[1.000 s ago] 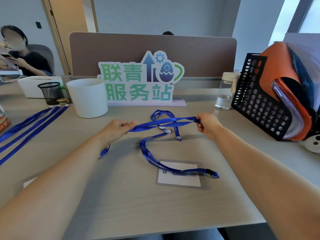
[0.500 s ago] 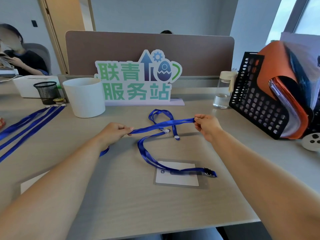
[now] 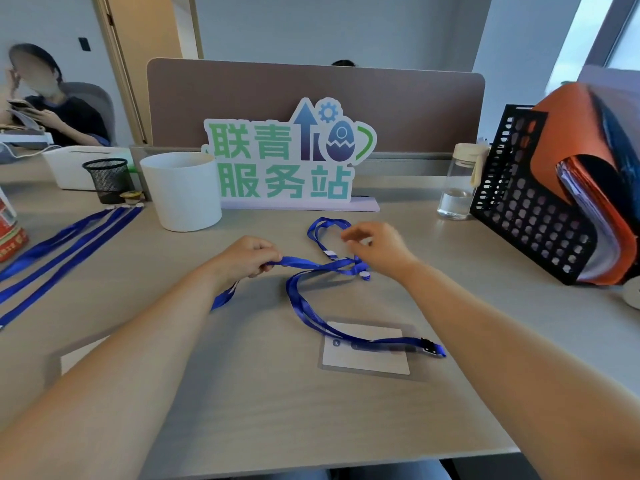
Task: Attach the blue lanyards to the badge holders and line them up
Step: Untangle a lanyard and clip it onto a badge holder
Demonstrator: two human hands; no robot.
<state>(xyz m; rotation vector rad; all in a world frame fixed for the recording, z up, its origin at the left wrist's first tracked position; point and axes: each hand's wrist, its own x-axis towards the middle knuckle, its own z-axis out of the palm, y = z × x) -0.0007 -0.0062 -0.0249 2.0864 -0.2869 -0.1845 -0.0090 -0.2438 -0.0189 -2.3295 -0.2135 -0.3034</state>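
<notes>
A blue lanyard [image 3: 311, 268] lies tangled in the middle of the desk [image 3: 277, 410]. My left hand [image 3: 252, 258] is shut on one stretch of its strap. My right hand [image 3: 377, 251] hovers by the strap's white-tipped ends with blurred fingers spread, gripping nothing. The strap runs down across a clear badge holder [image 3: 367, 358] holding a white card, and its black clip [image 3: 427, 347] lies at the holder's right edge. Three straightened blue lanyards [image 3: 69, 244] lie side by side at the left. A corner of another badge holder [image 3: 79, 355] shows beside my left forearm.
A white pot [image 3: 183, 188] and a standing sign [image 3: 287, 161] sit behind my hands. A water bottle [image 3: 457, 181] and a black file rack [image 3: 533, 199] with orange folders stand at the right. At the left are a mesh pen cup [image 3: 107, 178] and a red tin [image 3: 10, 233]. A person sits at back left.
My right hand has let go of the strap, opened its fingers and shifted left. The strap, held taut between both hands before, now hangs slack. My left hand keeps its grip.
</notes>
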